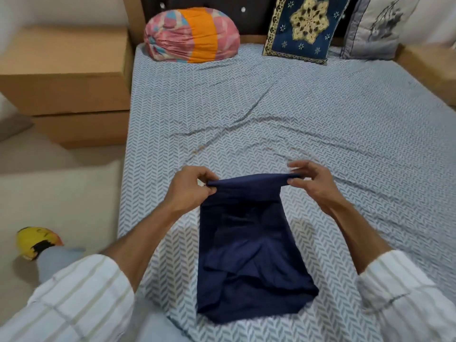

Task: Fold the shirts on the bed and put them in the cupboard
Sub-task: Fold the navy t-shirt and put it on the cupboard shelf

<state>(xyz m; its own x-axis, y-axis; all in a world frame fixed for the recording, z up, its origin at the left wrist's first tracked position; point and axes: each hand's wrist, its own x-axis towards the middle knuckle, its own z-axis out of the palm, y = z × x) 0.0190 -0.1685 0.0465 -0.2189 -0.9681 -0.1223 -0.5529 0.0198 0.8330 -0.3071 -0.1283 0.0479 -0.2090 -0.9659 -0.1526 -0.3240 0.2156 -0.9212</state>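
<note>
A navy blue shirt (246,255), partly folded into a narrow strip, lies on the near part of the bed (296,124). Its far edge is lifted off the sheet. My left hand (190,188) pinches the left corner of that raised edge. My right hand (311,181) pinches the right corner between thumb and fingers. The lower end of the shirt rests bunched on the sheet close to my body. No cupboard is in view.
A pink and orange bundle (192,35), a blue embroidered cushion (303,28) and a grey pillow (380,25) stand along the headboard. Brown bedside units (66,77) flank the bed on the left. A yellow toy (37,240) lies on the floor at left.
</note>
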